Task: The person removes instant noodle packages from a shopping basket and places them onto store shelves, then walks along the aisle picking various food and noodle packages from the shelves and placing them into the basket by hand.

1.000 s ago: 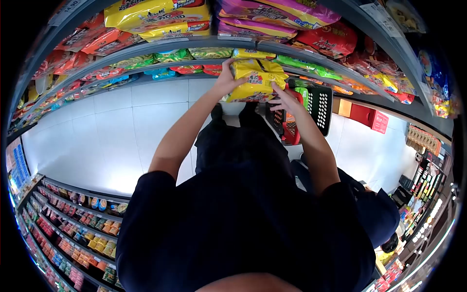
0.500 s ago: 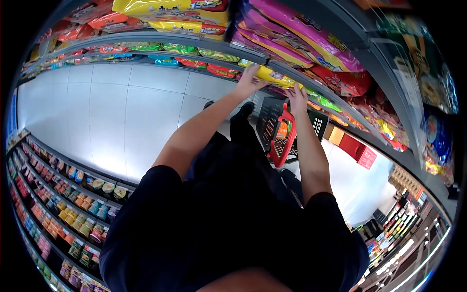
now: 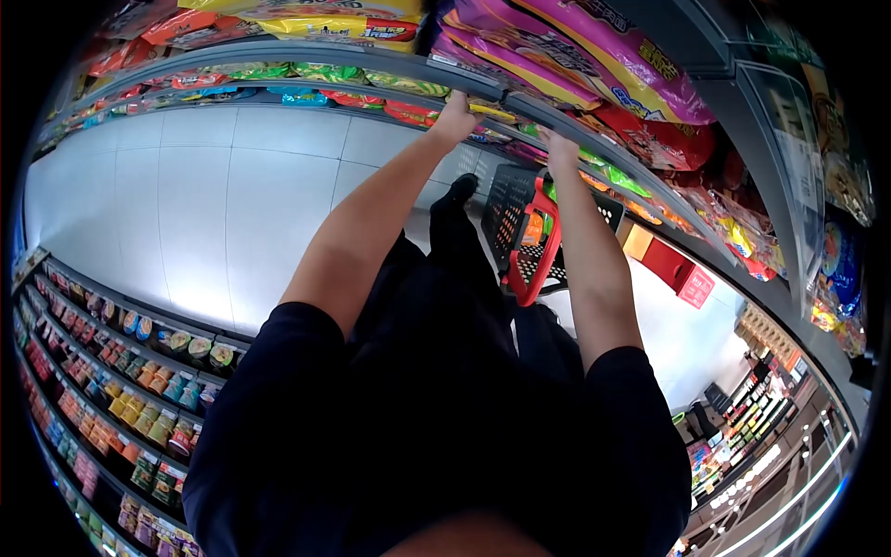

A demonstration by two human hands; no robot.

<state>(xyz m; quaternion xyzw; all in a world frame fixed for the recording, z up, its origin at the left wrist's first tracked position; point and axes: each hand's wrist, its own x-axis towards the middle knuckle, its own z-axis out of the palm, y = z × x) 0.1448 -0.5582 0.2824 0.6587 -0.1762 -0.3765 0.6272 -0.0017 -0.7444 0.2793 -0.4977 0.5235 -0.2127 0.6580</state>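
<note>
A yellow instant noodle pack [image 3: 492, 110] lies between my hands at the lower shelf, mostly hidden under the edge of the shelf above. My left hand [image 3: 455, 121] is closed at its left end, with the thumb pointing up and the other fingers largely out of sight. At the pack's right end is my right hand [image 3: 560, 151], its fingers bent in towards the shelf and partly covered. Green packs [image 3: 617, 176] sit on the shelf just right of my right hand. Red packs [image 3: 411, 112] line the shelf left of my left hand.
A dark shopping basket [image 3: 506, 200] with a red handle [image 3: 541, 269] stands below my right forearm, with an orange pack [image 3: 532, 228] inside. Large purple packs [image 3: 575, 56] fill the upper shelf. Behind on the left, another shelf holds cup noodles [image 3: 176, 343].
Both hands have moved a little up and forward with the yellow pack, which has gone deeper into the shelf and shows less. The view has shifted slightly.
</note>
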